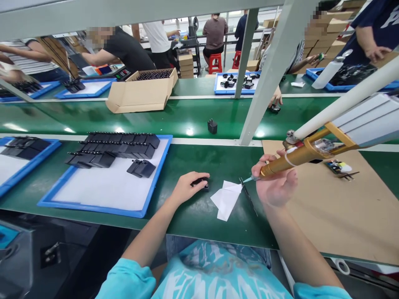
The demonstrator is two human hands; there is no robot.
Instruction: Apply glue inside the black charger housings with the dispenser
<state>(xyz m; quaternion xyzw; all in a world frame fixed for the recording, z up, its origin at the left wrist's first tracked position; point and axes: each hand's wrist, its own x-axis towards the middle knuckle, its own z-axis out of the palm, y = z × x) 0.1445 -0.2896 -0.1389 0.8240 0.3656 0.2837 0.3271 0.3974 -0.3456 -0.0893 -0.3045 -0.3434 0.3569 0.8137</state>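
1. Black casing (205,185) rests on the green tabletop (187,222), gripped by the left hand (188,186), seemingly to steady it.
2. Right hand (276,187) curls around the gold tool (301,155), apparently to guide its nozzle (248,180) near the white paper (229,201).
3. Black adapters (120,145) lie grouped in the blue tray (93,210), probably for order.

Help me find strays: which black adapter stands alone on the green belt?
The adapter beyond the left hand, left of the broad post; untouched, unlike the dark piece at a co-worker's hand.
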